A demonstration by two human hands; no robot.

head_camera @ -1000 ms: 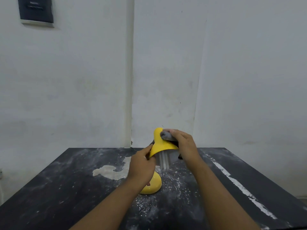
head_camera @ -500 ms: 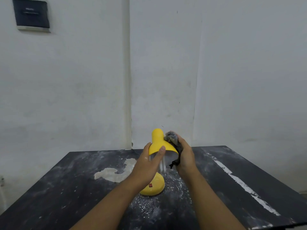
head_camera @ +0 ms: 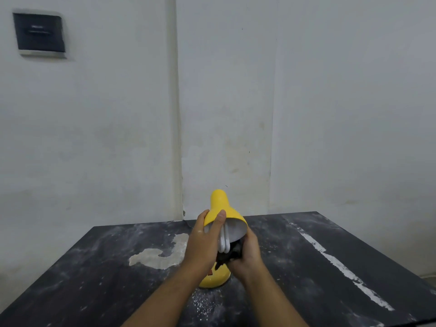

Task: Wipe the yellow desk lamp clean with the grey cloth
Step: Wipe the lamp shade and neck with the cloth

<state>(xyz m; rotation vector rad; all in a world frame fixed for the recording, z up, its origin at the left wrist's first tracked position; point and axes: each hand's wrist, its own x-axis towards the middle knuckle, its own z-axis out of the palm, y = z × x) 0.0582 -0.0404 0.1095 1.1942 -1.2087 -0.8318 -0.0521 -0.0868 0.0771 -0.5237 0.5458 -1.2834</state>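
The yellow desk lamp [head_camera: 220, 205] stands on the dark table [head_camera: 306, 267], its shade tilted so the white inside and a white coiled bulb [head_camera: 224, 241] face me. Its round yellow base [head_camera: 215, 279] shows below my wrists. My left hand [head_camera: 204, 241] grips the shade's left rim, thumb across the front edge. My right hand [head_camera: 247, 253] sits under the shade's lower right rim, closed on the bunched cloth [head_camera: 232, 253], which looks dark here and touches the bulb's end.
The tabletop is dusty, with a pale dried patch [head_camera: 160, 254] left of the lamp and a white streak [head_camera: 339, 267] running down the right side. White walls stand close behind the table. A dark panel [head_camera: 39, 34] hangs high on the left wall.
My right hand with the cloth has slid from the top of the shade down its right side to below the rim. The left hand shifted up onto the shade's edge, and the shade has tilted open toward me.
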